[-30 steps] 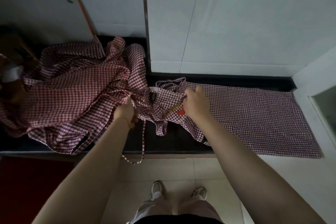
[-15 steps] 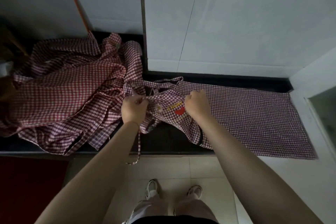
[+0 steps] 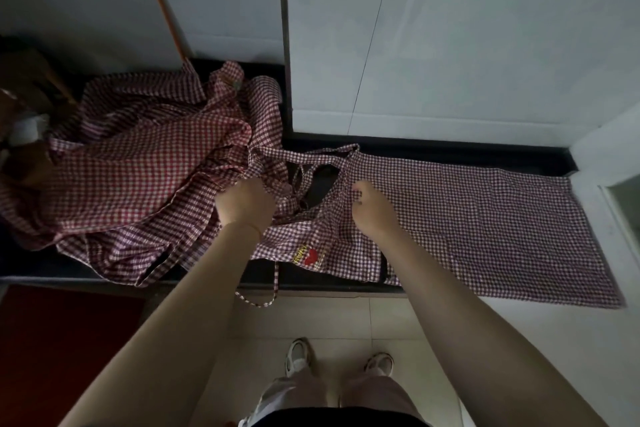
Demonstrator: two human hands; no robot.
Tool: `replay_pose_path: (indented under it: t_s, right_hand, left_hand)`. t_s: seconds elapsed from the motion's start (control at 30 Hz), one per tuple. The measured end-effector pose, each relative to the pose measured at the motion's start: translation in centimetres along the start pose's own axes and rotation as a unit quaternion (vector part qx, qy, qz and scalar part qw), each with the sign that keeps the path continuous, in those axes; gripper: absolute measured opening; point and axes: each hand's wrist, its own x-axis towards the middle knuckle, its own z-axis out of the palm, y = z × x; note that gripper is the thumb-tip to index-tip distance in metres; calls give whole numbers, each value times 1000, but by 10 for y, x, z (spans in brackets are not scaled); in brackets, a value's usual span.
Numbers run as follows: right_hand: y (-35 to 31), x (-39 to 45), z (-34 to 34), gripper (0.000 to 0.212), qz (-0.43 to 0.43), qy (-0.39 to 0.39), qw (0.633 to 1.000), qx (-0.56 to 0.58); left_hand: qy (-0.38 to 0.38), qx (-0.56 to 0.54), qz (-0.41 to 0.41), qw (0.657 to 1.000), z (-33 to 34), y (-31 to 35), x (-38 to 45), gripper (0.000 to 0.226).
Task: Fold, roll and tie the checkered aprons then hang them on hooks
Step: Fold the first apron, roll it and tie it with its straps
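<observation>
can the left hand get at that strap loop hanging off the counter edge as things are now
Probably not straight away: the left hand grips apron fabric up on the counter. The strap loop dangles in the open beside that forearm, so once the grip lets go, nothing looks in the way.

The apron pile [image 3: 131, 177] runs off the left edge; embroidery [image 3: 306, 256] unreadable.

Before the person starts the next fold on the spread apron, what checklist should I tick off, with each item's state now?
1. Left hand grips the bib-end fabric: ok.
2. Right hand pinches the bib edge: ok.
3. Spread apron skirt lies flat on the counter: ok.
4. Bib end smoothed: not ok, bunched.
5. Strap gathered in: not ok, dangles over the counter edge.
6. Free of the apron pile: cannot tell.
</observation>
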Motion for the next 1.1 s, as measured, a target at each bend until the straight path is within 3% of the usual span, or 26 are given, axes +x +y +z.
replay_pose_path:
  t_s: [0.1,0.17,0.2,0.27,0.37,0.43,0.5,0.57,0.73,0.77,0.83,0.9,0.97,1.03,1.1]
  right_hand:
    - [21,0,13,44,11,-28,998,-49]
    - [36,-1,22,49,14,-56,993,-102]
    - [43,-3,25,57,23,-74,988,-132]
    - [57,-7,27,82,56,-131,974,-174]
    - [79,-16,24,113,72,-173,957,-220]
    - [90,-18,20,119,65,-162,957,-233]
    - [95,-18,16,122,65,-158,957,-232]
    - [94,-15,13,123,68,-167,954,-239]
    - [81,-13,23,120,40,-162,949,-266]
    - [82,-15,28,120,31,-156,951,-266]
    - [87,-18,35,121,24,-149,951,-271]
    - [90,-19,38,121,23,-148,949,-276]
    - [91,-18,40,111,10,-138,949,-283]
    - [95,-20,44,87,-28,-95,955,-281]
    - [105,-26,47,70,-63,-57,956,-280]
  left_hand:
    - [42,-63,165,983,28,21,-12,24]
    - [-9,-38,282,959,50,34,-17,34]
    - [-61,-24,289,955,59,37,-18,45]
    - [-164,-12,217,962,70,38,-15,62]
    - [-244,59,127,960,75,20,-1,74]
    - [-258,126,84,954,71,6,9,79]
    - [-221,153,43,962,66,-5,19,63]
    - [-200,153,29,967,59,-6,25,44]
    - [-207,46,137,968,57,31,21,33]
    - [-183,39,143,972,61,35,17,31]
    - [-66,61,176,980,71,39,7,26]
    - [35,54,267,961,84,47,-4,28]
    - [-19,14,344,939,99,60,-16,40]
    - [-126,26,349,928,117,70,-25,62]
    - [-168,69,332,926,135,72,-27,82]
